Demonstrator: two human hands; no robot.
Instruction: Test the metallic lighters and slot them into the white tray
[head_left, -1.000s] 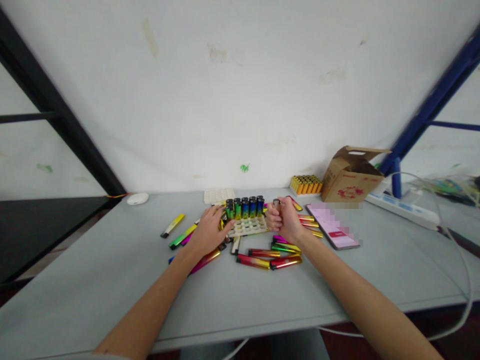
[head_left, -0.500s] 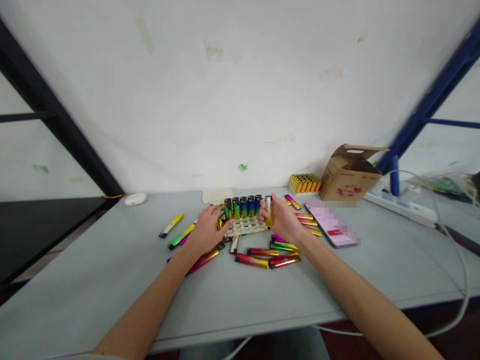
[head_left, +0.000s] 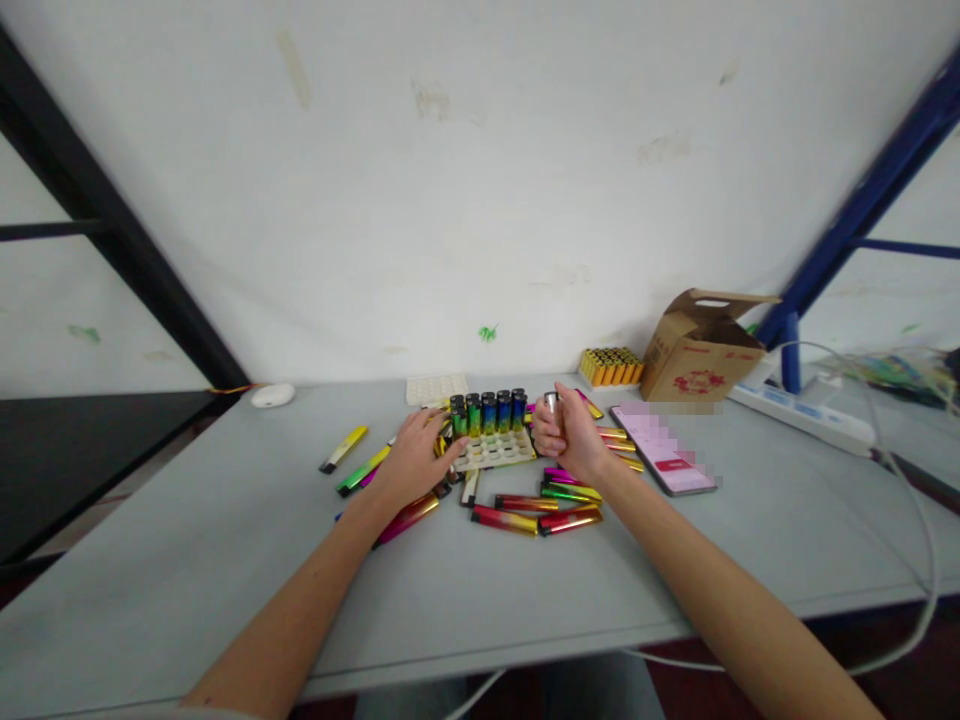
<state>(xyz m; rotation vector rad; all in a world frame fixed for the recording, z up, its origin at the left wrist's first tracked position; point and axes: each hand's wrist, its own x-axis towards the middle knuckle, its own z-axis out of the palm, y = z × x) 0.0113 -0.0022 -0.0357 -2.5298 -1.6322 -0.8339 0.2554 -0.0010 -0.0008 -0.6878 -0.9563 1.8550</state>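
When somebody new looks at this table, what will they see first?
Probably the upright lighters, blue, green and yellow, standing along the back of a whitish tray between the left hand and the right hand. Next, perhaps, the loose lighters lying on the table around it, some red and gold. The open brown box at the back right would stand out too.

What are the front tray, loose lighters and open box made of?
Front tray: likely moulded plastic, matte; evenly repeated openings suggest it. Loose lighters: probably plastic bodies, glossy with bright highlights; metallic film possible. Open box: apparently cardboard, matte brown, folded flap.
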